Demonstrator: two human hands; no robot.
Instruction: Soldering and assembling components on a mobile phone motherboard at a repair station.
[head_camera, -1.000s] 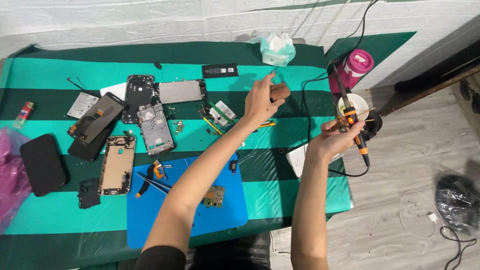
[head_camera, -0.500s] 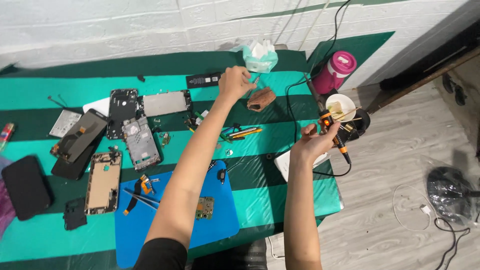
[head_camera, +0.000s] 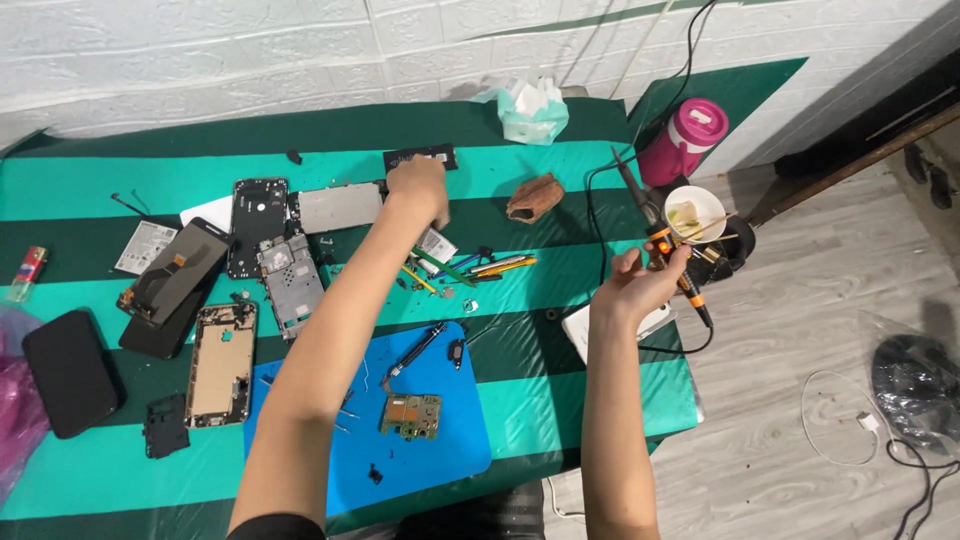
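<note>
Head view, looking down on a bench draped in green striped cloth (head_camera: 560, 170), littered with opened phones. The person's left hand (head_camera: 418, 190) is stretched toward the far edge, knuckles up and fingers curled down onto the cloth just beside a grey metal phone plate (head_camera: 338, 207); what the fingers pinch, if anything, I cannot tell. A small black rectangular part (head_camera: 421, 158) lies just beyond that hand, its long axis running along the far edge.

The right hand (head_camera: 635, 285) hovers over the bench's right edge, fingers pressed around the orange-and-black handle of a soldering iron (head_camera: 665, 245). The iron slants, tip pointing away toward the far right corner, cord trailing off the near side. A white bowl (head_camera: 694, 214) sits just right of it.

Near the front edge, a blue mat (head_camera: 450, 440) carries a small green circuit board (head_camera: 411, 415), well apart from both hands, nearer the left arm.
</note>
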